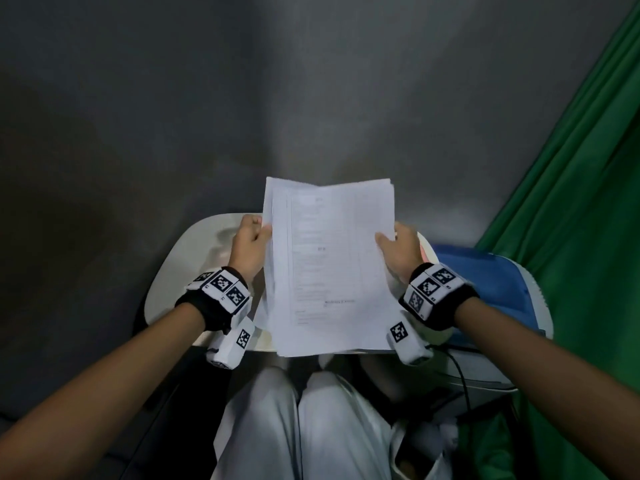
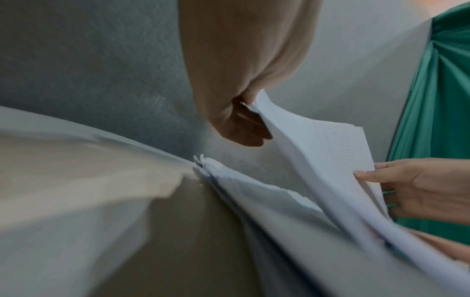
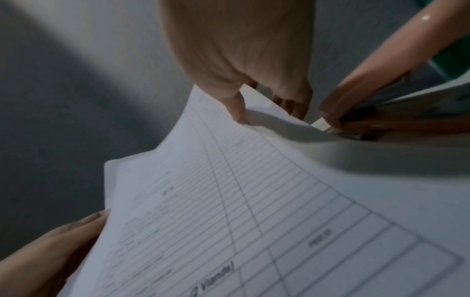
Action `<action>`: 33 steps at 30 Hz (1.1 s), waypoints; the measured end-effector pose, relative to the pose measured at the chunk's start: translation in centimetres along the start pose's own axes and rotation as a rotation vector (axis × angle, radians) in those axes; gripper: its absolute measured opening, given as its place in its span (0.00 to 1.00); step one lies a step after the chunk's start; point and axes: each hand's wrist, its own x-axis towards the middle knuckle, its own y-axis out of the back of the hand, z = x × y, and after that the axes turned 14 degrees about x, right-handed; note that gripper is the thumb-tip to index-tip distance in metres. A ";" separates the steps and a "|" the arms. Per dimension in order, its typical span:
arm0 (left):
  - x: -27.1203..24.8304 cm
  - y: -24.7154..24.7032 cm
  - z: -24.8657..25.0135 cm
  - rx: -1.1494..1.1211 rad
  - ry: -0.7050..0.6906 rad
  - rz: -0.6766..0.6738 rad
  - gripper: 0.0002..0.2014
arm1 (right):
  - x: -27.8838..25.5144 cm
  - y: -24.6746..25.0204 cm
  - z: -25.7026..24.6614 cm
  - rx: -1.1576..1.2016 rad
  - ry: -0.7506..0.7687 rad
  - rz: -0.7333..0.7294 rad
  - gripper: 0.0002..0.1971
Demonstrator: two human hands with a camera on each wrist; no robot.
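Observation:
I hold a stack of printed white sheets [image 1: 329, 265] up over a small white table [image 1: 194, 258]. My left hand [image 1: 259, 232] pinches the stack's left edge, thumb on top; up close the left hand [image 2: 244, 124] grips that edge. On the opposite edge my right hand [image 1: 385, 241] grips the sheets; in the right wrist view the right hand [image 3: 254, 104] has its thumb on the top sheet [image 3: 229, 201], a form with a ruled grid, and its fingers underneath. More sheets [image 2: 249, 188] lie lower, on the table.
A pink stapler [image 3: 368, 94] lies on the table just beyond my right hand. Right of the table sits a blue and white object [image 1: 485, 282], with green cloth [image 1: 571, 202] behind it. A grey wall is ahead. My knees are under the table's near edge.

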 end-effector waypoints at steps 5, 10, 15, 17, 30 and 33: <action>0.2 1.1 4.4 -0.112 -0.194 0.023 0.04 | 0.5 0.4 -4.0 0.346 0.022 0.003 0.14; -0.3 2.2 8.2 -0.218 -0.268 -0.065 0.19 | 0.1 0.7 -7.1 0.457 0.207 0.116 0.11; -0.4 1.6 9.2 -0.081 -0.492 0.002 0.19 | -1.8 0.4 -8.7 0.593 0.448 0.157 0.27; -0.5 1.1 8.5 -0.063 -0.477 -0.001 0.22 | -2.3 0.2 -8.0 0.561 0.436 0.097 0.29; -0.1 -0.7 7.5 -0.215 -0.316 -0.002 0.15 | -1.0 2.1 -4.2 0.541 0.235 -0.188 0.28; 0.0 -1.2 6.3 -0.186 -0.319 0.017 0.15 | -0.8 2.2 -3.8 0.504 0.199 -0.259 0.28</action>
